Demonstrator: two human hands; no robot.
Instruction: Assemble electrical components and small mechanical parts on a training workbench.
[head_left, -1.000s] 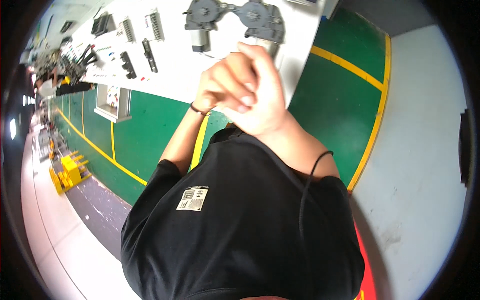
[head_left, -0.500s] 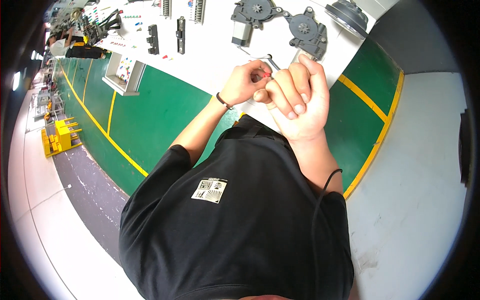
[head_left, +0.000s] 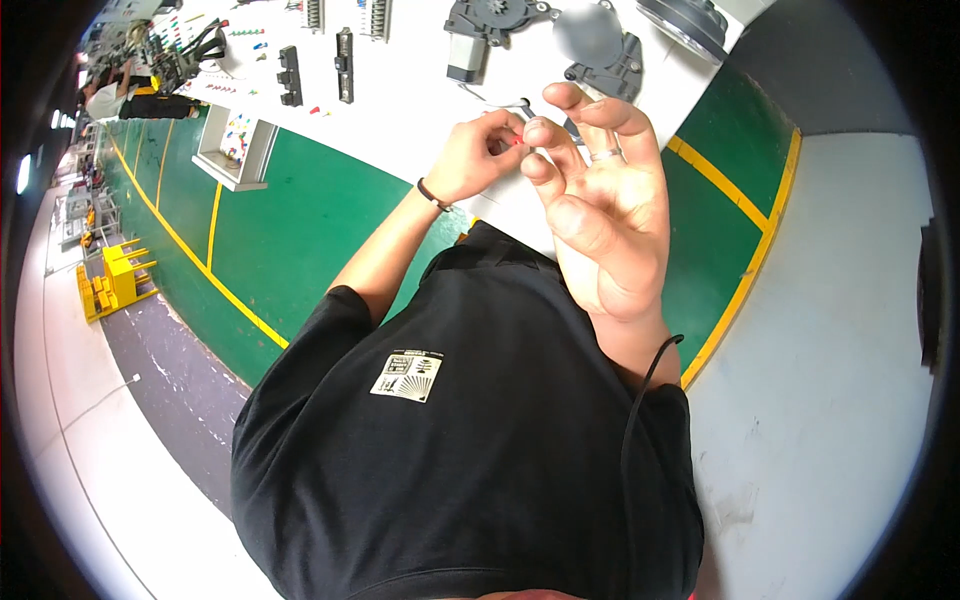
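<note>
My left hand (head_left: 470, 163), with a dark band on its wrist, is closed in a pinch over the near edge of the white table (head_left: 400, 120). Between its fingertips shows a small red piece (head_left: 518, 140), too small and covered to name its kind. Close by on the right, my right hand (head_left: 612, 215) is turned palm up, its fingers apart and half bent, a ring on one of them. Nothing lies in that palm. Behind the fingers a thin cable with a dark end (head_left: 526, 104) is partly hidden.
Geared motor units (head_left: 466, 56) and a round lamp (head_left: 690, 28) sit on the table's right side. Black strip parts (head_left: 290, 76) and tiny red pieces (head_left: 316, 110) lie to the left. A drawer of coloured bits (head_left: 228, 165) juts out. Another person (head_left: 110, 100) stands far left.
My right hand has opened from curled fingers to spread ones, turning its palm up. My left hand keeps its pinch on the red piece. The whole view has shifted slightly.
</note>
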